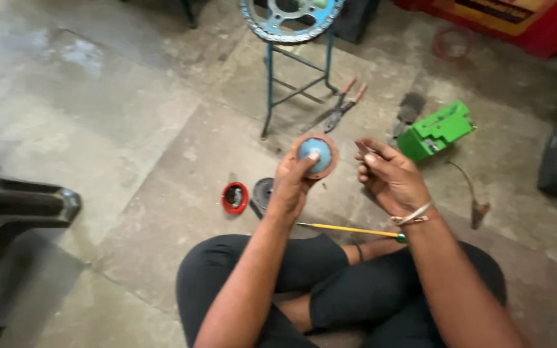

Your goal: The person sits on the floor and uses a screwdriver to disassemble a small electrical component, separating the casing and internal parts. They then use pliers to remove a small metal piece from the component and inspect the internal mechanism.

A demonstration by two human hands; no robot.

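Right now your left hand [294, 180] grips a round blue disc with a rusty rim [316, 154] above the concrete floor [130, 129], while your right hand [388, 177] pinches something too small to tell, just beside it

Black trousers were worn on the legs [330, 290]; both forearms were left bare, and thin bangles [414, 214] were seen at the right wrist.
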